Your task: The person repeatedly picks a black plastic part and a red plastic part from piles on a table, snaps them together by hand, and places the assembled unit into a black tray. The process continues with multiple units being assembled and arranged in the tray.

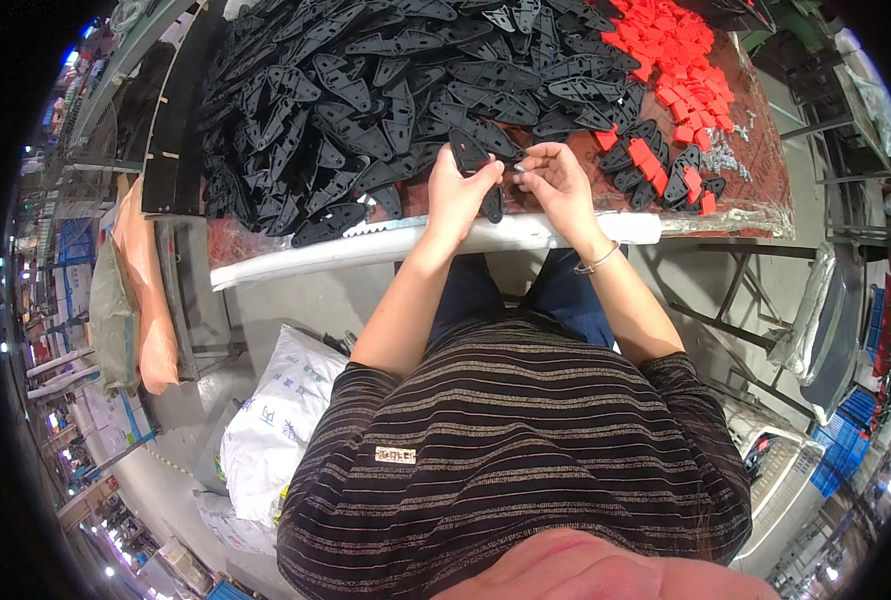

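My left hand [457, 198] grips a black plastic part [468, 152], flat and tapered, held tilted above the table's near edge. Its thumb lies across the part and covers its middle. Close on the right, my right hand [562, 192] pinches a tiny silvery metal piece [520, 169] between thumb and forefinger, too small to name exactly. A gap separates these fingertips from the black part. Beyond both hands spreads a big heap of similar black parts [365, 90].
Red plastic pieces [680, 70] are piled at the far right, beside scattered small silvery metal pieces [727, 158]. Black parts with red pieces on them [650, 165] lie right of my hands. A white padded roll [315, 262] lines the table's near edge. A white sack [275, 410] stands at lower left.
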`<act>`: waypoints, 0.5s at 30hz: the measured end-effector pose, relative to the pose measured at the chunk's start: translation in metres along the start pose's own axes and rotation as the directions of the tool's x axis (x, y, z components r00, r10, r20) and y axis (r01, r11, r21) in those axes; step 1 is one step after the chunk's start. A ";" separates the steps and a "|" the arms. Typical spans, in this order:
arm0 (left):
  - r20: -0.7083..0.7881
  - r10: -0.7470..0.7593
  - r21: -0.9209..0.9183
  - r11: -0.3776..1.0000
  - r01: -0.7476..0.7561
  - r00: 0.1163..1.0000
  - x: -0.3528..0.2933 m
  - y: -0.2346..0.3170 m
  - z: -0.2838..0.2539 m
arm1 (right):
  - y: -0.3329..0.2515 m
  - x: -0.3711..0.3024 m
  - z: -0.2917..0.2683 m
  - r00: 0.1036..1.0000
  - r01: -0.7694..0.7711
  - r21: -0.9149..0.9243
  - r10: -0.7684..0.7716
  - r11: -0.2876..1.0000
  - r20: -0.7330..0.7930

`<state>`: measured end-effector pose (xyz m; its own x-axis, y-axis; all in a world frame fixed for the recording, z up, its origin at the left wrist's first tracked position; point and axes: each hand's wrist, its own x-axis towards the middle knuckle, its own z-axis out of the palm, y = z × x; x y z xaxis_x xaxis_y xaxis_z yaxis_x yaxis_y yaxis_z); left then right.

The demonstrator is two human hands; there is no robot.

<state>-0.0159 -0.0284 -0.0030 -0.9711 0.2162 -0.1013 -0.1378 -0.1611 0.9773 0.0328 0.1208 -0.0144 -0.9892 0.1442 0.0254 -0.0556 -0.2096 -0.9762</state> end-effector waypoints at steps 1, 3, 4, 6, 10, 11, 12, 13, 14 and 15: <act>-0.003 0.022 0.021 1.000 -0.021 1.000 -0.001 0.001 0.001 | 0.000 0.000 0.000 1.000 0.000 0.048 0.000 0.999 -0.008; 0.031 0.039 0.051 0.998 -0.040 0.999 -0.002 0.002 0.002 | 0.000 0.000 -0.001 1.000 0.024 0.075 -0.025 0.997 0.008; 0.069 0.034 0.059 0.998 -0.038 0.997 -0.003 0.002 0.003 | 0.000 0.000 -0.001 0.999 0.035 0.089 -0.037 0.995 0.017; 0.098 0.048 0.074 0.996 -0.056 0.994 -0.004 0.002 0.008 | 0.001 -0.001 0.002 0.997 0.065 0.101 -0.068 0.993 0.027; 0.050 0.087 0.181 0.979 -0.095 0.995 -0.006 0.006 0.010 | -0.001 -0.004 0.003 0.997 0.080 -0.094 -0.080 0.992 -0.001; 0.046 0.100 0.217 0.970 -0.108 0.994 -0.006 0.005 0.011 | -0.001 -0.005 0.003 0.995 0.095 -0.147 -0.100 0.984 -0.023; 0.042 0.112 0.255 0.960 -0.119 0.993 -0.005 0.004 0.011 | 0.001 -0.006 0.004 0.992 0.109 -0.198 -0.120 0.974 -0.044; 0.038 0.125 0.292 0.947 -0.131 0.991 -0.004 0.002 0.011 | 0.001 -0.006 0.005 0.988 0.122 -0.249 -0.142 0.961 -0.064; 0.038 0.143 0.321 0.936 -0.148 0.989 -0.003 0.000 0.010 | 0.001 -0.007 0.006 0.984 0.128 -0.292 -0.158 0.948 -0.082; 0.039 0.161 0.348 0.923 -0.164 0.986 -0.003 -0.002 0.010 | -0.001 -0.009 0.008 0.980 0.131 -0.334 -0.173 0.933 -0.098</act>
<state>-0.0113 -0.0195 -0.0028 -0.9723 0.2246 0.0647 0.1004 0.1514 0.9834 0.0406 0.1115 -0.0122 -0.9465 0.2724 0.1728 -0.1366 0.1467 -0.9797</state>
